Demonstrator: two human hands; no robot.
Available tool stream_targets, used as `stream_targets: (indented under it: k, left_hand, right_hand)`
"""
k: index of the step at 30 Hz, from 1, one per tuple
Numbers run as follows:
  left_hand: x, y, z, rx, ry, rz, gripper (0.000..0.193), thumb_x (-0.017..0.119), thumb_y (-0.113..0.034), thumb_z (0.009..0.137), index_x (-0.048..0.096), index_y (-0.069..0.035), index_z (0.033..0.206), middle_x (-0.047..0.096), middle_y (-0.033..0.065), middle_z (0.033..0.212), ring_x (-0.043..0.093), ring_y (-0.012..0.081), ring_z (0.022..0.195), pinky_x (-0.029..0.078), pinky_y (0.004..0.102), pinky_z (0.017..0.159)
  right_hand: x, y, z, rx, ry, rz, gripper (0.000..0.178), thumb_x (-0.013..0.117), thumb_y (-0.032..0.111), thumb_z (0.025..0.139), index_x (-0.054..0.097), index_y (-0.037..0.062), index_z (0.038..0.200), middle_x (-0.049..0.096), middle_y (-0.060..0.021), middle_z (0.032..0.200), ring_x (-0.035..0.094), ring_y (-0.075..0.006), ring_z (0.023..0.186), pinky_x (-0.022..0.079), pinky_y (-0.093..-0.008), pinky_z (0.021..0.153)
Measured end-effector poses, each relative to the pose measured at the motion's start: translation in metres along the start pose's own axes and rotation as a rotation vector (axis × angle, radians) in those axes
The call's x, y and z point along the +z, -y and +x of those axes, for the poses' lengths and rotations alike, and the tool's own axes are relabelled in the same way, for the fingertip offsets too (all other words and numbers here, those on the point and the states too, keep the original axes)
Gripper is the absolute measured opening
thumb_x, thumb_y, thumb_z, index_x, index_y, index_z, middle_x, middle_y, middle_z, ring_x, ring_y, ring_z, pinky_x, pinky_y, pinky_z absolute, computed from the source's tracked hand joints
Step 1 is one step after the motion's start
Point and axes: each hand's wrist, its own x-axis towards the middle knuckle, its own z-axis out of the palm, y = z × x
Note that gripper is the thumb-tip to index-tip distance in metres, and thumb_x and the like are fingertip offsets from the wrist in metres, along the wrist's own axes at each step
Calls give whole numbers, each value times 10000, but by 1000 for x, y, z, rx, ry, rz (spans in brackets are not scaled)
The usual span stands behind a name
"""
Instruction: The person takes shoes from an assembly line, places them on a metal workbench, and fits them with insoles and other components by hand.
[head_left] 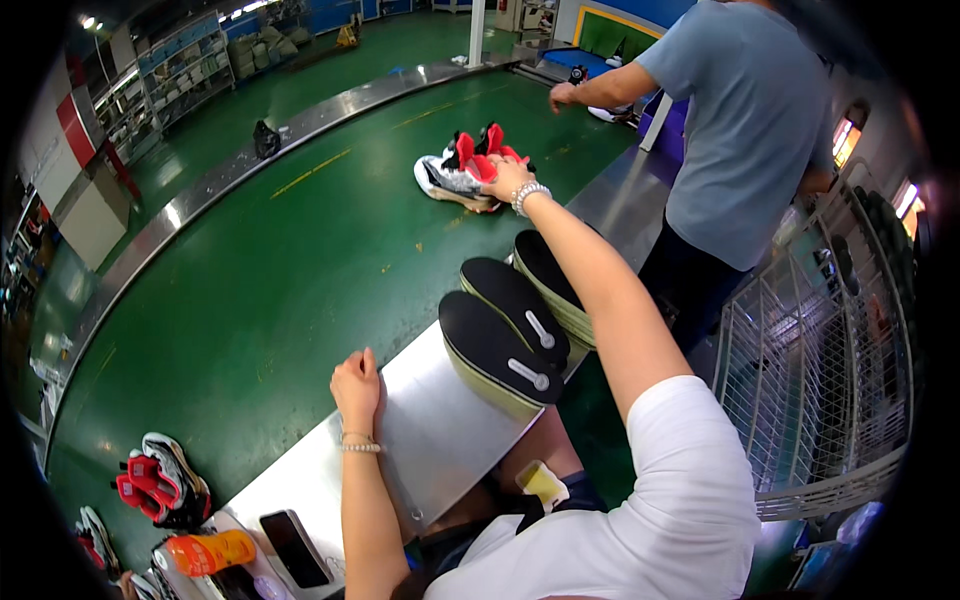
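Observation:
My right hand [510, 178] reaches far forward over the green belt, its fingers closed on a pair of sneakers [455, 180]. The pair is grey, white and black with red linings and pale soles. My left hand [357, 385] rests at the belt's near edge with its fingers curled in, and nothing shows in it. Between my arms, stacks of black insoles [490, 345] with pale green undersides lie on the metal ledge [420, 420]. Two top insoles carry a grey emblem at the heel. Another insole stack [545, 265] is partly hidden behind my right forearm.
At the lower left, more sneakers [160, 485] sit on the belt [300, 270]. An orange-labelled bottle [210, 552] and a phone [295, 548] lie near my left forearm. A co-worker in a blue shirt [750, 130] stands at right, beside a wire rack [800, 370].

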Motion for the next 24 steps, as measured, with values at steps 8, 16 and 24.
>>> stream_targets:
  k: [8,16,24]
  left_hand:
    - [2,-4,7,-160,66,-25,350,499,-257,821,507,20,607,491,182,541,480,346,511,379,400,509]
    - [0,-11,8,-226,124,19,314,513,-239,808,514,-6,597,517,173,556,514,358,542,409,413,532]
    - [4,-2,9,-200,75,-21,314,525,-252,794,501,-3,604,501,174,534,501,358,517,408,413,529]
  right_hand:
    - [40,-46,74,249,-110,41,878,655,436,675,217,17,1311,370,-186,1294,243,-333,1260,178,-409,1039]
    - [40,-11,111,215,158,-502,390,527,332,770,589,100,1077,536,-144,1147,459,-325,1124,188,-506,1002]
    - [71,29,96,195,43,-98,251,469,226,822,640,79,934,621,-137,969,606,-257,902,488,-383,710]
